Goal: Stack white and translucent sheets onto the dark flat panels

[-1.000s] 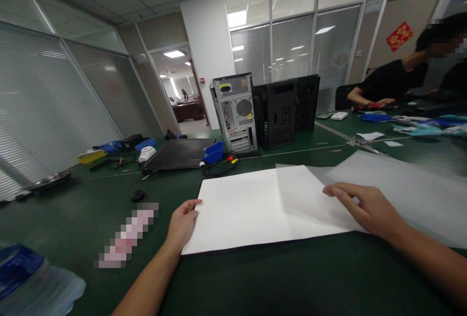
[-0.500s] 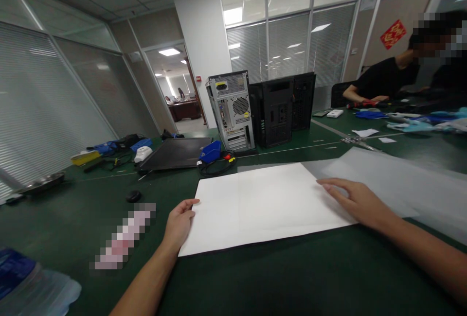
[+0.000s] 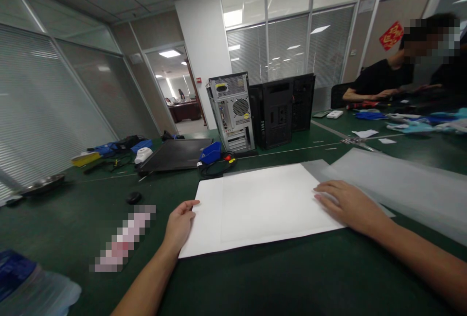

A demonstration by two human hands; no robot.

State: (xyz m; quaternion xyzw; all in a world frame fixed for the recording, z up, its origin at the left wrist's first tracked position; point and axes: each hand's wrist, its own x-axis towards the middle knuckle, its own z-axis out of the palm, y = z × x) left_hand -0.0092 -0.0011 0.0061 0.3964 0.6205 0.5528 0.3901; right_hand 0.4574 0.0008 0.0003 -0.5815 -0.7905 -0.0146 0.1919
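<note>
A wide white panel (image 3: 209,219) with a dark edge lies on the green table in front of me. My left hand (image 3: 181,223) is closed on its left edge, the thumb and a finger pinching the rim. Over most of the panel lies a thin translucent sheet (image 3: 314,166), whose back right part sticks out past it. At the panel's right end my right hand (image 3: 345,204) grips the translucent sheet, with the fingertips over the white surface. Part of the sheet comes out from under that hand on the right.
Further right lies another translucent sheet (image 3: 394,175). Behind the panel stand a computer case (image 3: 233,112) and a black case (image 3: 277,114). A dark flat screen (image 3: 175,153), a blue bin (image 3: 210,152) and a bottle (image 3: 36,282) are to the left. A person (image 3: 386,75) sits at the far right.
The translucent sheet has slid left over the white panel, and my right hand has moved slightly left with it. My left hand and the panel have hardly moved.
</note>
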